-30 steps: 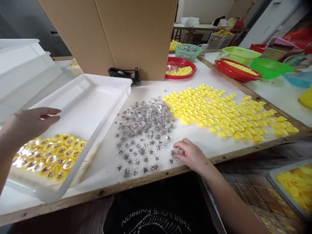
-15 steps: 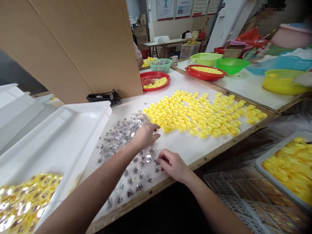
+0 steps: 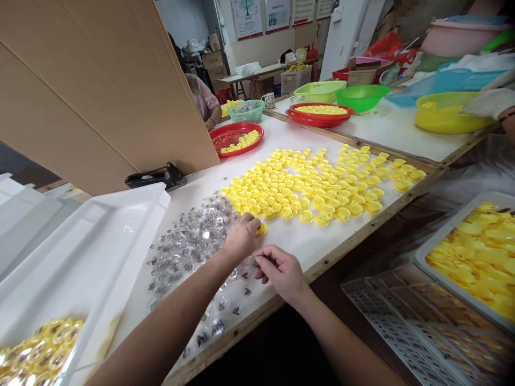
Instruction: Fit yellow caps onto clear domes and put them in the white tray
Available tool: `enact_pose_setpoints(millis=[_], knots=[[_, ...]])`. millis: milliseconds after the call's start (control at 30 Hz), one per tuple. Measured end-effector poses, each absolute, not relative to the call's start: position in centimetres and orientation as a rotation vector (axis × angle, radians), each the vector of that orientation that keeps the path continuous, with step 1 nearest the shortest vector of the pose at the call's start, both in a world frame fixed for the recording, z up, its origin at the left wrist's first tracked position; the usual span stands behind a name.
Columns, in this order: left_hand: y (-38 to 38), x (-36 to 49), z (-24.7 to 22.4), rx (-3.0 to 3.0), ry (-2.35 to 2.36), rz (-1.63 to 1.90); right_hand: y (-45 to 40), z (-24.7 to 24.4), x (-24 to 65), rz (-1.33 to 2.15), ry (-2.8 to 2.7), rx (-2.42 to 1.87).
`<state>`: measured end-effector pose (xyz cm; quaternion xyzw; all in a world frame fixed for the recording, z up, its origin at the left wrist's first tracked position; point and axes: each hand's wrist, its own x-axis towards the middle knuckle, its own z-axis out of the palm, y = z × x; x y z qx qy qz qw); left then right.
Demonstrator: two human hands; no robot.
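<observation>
My left hand has its fingers closed on a yellow cup-shaped piece, at the near edge of the spread of yellow pieces. Just to its right and nearer to me, my right hand is curled in a pinch; a small dark bit shows at the fingertips, too small to name. Clear round pieces with dark marks lie in a heap left of my left hand, and some lie beneath my forearm near the table's front edge.
A white tray with finished-looking yellow pieces stands left, beside a cardboard sheet and black stapler-like object. Red plates, bowls and a person's arm are behind. A tub of yellow pieces sits right.
My left hand has closed on a yellow piece and brought it nearer to my right hand. The view has shifted, and more of the person behind the cardboard shows.
</observation>
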<state>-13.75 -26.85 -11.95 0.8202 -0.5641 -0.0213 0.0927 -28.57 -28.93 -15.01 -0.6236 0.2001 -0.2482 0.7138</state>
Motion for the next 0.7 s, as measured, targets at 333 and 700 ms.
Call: enact_pose_setpoints(millis=[333, 700], knots=[[-26.1, -13.1, -12.3, 2.234, -1.679, -0.291, -31.7, -13.6, -31.1, -0.756, 0.689, -1.386], [-19.5, -17.3, -9.6, 2.004, -1.106, -0.674, -30.4, -12.8, -29.3, -0.967, 0.416, -2.324]])
